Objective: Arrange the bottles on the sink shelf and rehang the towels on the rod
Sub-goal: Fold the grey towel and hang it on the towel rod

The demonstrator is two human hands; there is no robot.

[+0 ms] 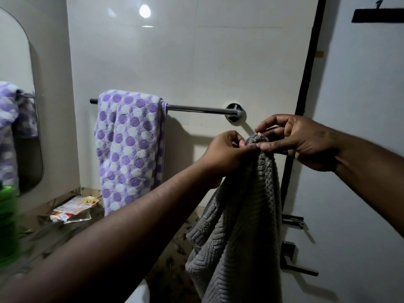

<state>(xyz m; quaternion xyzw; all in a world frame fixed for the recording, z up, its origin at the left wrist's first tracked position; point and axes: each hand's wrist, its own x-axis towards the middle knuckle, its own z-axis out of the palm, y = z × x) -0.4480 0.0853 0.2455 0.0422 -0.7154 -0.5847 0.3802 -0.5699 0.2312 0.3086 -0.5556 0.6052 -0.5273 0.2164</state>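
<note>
A chrome towel rod point(196, 109) runs across the white tiled wall. A purple and white dotted towel point(129, 149) hangs folded over its left part. A grey ribbed towel point(242, 226) dangles in front of me, below and to the right of the rod's wall mount point(235, 112). My left hand point(225, 154) pinches the grey towel's bunched top edge from the left. My right hand point(293, 141) pinches the same edge from the right. No bottles can be made out clearly.
A mirror point(19, 101) at the left reflects the dotted towel. A blurred green object point(6, 219) stands at the far left edge. Crumpled packets point(72, 208) lie on the patterned counter below. A white door with a dark frame point(306, 84) and lever handle point(295, 259) is at right.
</note>
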